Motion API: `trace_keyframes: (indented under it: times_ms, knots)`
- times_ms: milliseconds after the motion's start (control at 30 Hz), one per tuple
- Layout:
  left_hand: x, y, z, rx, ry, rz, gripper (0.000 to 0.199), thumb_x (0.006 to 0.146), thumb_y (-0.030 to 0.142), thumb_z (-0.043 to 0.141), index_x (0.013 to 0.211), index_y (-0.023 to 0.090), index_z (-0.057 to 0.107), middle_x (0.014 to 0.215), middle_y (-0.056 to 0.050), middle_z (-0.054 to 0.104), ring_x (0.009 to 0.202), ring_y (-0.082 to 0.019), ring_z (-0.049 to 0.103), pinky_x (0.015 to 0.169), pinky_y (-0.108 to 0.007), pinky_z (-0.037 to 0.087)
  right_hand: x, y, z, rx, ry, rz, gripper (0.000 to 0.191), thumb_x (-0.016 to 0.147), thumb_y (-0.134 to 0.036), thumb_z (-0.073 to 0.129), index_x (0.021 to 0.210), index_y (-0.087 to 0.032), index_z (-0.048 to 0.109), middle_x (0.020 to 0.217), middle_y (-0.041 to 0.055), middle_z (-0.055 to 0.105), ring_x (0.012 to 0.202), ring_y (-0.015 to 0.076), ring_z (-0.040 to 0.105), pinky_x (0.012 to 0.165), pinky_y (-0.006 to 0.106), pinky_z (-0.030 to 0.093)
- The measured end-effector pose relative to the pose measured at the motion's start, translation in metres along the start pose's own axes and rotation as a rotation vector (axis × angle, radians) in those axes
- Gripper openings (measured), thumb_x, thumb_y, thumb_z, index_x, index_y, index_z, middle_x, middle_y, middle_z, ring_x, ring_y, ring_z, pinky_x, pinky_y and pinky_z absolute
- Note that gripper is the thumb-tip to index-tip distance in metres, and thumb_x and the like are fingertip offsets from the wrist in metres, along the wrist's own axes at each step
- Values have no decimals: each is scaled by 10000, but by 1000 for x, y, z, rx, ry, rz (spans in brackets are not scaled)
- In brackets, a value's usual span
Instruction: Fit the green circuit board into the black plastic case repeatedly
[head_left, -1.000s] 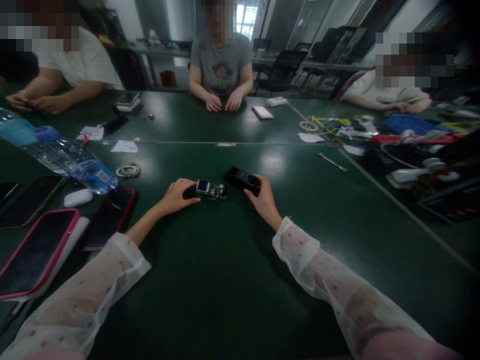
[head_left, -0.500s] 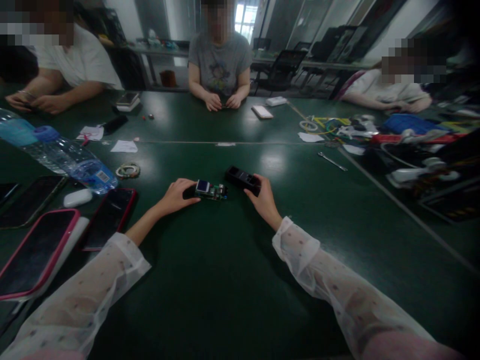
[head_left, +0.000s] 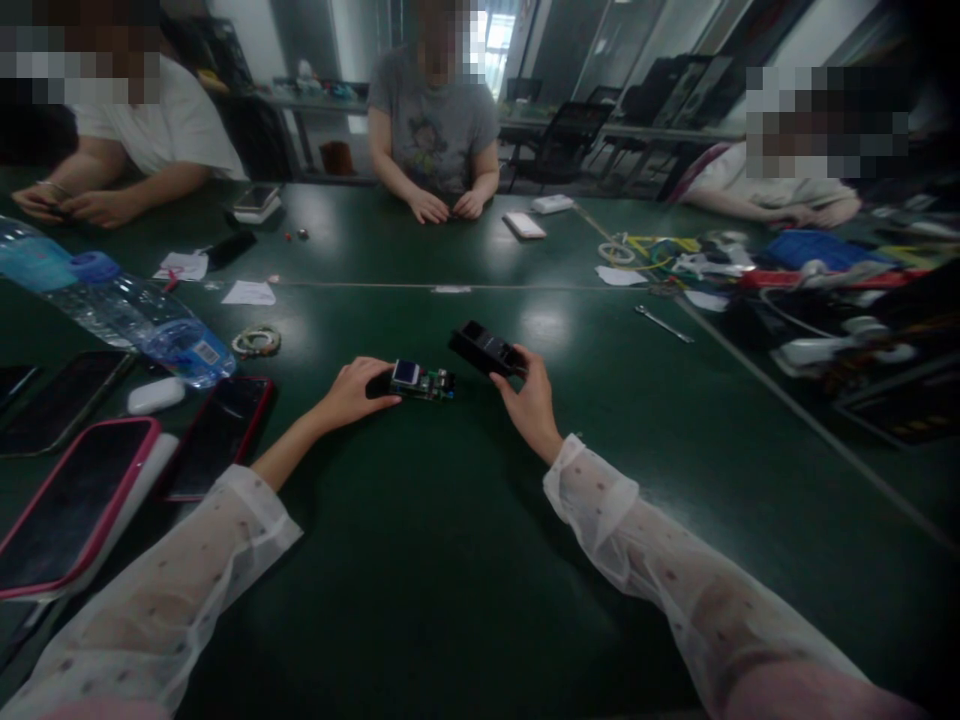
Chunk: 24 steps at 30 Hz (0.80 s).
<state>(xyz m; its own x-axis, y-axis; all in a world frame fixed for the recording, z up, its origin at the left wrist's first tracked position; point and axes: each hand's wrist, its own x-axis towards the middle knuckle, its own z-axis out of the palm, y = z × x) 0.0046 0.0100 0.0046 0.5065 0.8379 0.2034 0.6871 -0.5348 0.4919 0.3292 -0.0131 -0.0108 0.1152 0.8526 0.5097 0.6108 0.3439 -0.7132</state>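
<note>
In the left hand (head_left: 351, 388), gripping one end of the circuit board (head_left: 429, 383) at the green table (head_left: 450, 560), and in the right hand (head_left: 532, 402), holding the black case (head_left: 484, 347) tilted just beside it, seemingly partway along, with no join between the two.

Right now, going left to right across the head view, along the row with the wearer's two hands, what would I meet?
Bracelet → left hand → circuit board → black case → right hand → wrench.
</note>
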Motion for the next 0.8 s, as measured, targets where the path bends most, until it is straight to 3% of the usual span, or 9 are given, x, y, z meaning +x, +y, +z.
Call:
trace_keyframes:
  times_ms: [133,333,500,800]
  knots:
    - [0,0,0,5,7,2,505,822,528,631,1245,267,542,1262,-63,586,1186,-293,482,944,-457,394,-6,-25,2,35,7,-29,539,859,-318,595,1344,-226,380,1272,131,506,1137,261,563,985,479,491]
    - [1,-3,3,10,20,-7,507,808,516,650,1232,257,549,1242,-69,596,1185,-295,480,939,-457,401,-17,-57,19,99,-134,-125,535,890,-340,564,1373,-270,344,1288,108,490,1208,261,520,1022,480,477]
    - [1,-6,6,5,45,1,483,793,489,678,1191,236,570,1223,-68,598,1172,-280,489,952,-440,399,-19,-59,25,108,-217,-188,537,887,-296,572,1375,-280,350,1276,103,489,1212,261,513,1040,480,463]
    - [1,-5,5,6,40,-24,532,783,509,680,1212,223,552,1214,-86,586,1156,-294,505,945,-451,414,-17,-57,24,94,-282,-179,558,889,-253,560,1396,-283,328,1278,104,485,1218,266,506,1046,504,456]
